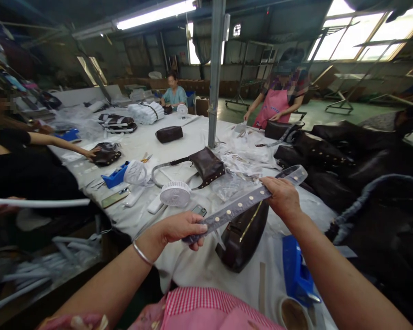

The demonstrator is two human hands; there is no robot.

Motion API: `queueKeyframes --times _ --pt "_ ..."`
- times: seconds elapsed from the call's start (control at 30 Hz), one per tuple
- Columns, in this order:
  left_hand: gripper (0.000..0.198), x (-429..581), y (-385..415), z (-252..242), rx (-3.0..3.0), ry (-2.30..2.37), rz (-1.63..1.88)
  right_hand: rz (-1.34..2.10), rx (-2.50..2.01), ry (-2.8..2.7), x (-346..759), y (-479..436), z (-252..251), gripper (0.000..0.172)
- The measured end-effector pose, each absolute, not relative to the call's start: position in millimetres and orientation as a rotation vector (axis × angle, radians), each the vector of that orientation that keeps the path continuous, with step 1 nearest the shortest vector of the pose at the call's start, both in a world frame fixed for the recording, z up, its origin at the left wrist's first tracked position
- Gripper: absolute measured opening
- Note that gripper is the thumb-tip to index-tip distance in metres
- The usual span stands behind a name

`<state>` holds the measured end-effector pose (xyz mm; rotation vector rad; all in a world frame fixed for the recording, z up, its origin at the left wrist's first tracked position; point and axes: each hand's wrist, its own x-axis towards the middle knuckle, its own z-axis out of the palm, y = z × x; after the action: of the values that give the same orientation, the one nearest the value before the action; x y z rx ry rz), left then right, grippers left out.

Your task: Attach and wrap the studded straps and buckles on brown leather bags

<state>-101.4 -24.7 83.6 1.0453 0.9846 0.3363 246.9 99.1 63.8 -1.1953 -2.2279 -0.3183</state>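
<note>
A studded bag strap (234, 207), covered in clear plastic and dotted with pale round studs, is stretched between my two hands. My left hand (185, 228) pinches its lower left end between thumb and fingers. Farther up to the right, my right hand (281, 196) grips the strap, and a loop of it sticks out past the fingers. Below the strap a dark brown handbag (242, 243) with a gold zipper lies on the table, partly hidden by the strap.
A blue tape dispenser (296, 266) and a cup (294, 314) stand near me. White fans (175, 193), a phone (199, 210) and another brown bag (207, 166) lie ahead. Dark bags (316, 151) pile up at right. A post (216, 73) rises mid-table. Several co-workers are around the table.
</note>
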Motion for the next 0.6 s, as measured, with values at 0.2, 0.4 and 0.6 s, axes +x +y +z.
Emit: queueKeyframes --times 0.2,0.4,0.6 --pt "0.04 -94.1 -27.6 93.9 1.056 0.997 0.431 -0.303 -1.248 -2.242 241.8 96.5 67.8 0.048" --pt "0.035 -61.1 -28.0 87.9 1.075 1.118 0.695 0.032 -1.217 -1.951 196.8 29.9 75.5 0.045" --pt "0.034 -13.6 -20.2 71.1 1.176 1.083 0.69 1.355 -1.048 -1.556 149.2 -11.2 55.0 0.033"
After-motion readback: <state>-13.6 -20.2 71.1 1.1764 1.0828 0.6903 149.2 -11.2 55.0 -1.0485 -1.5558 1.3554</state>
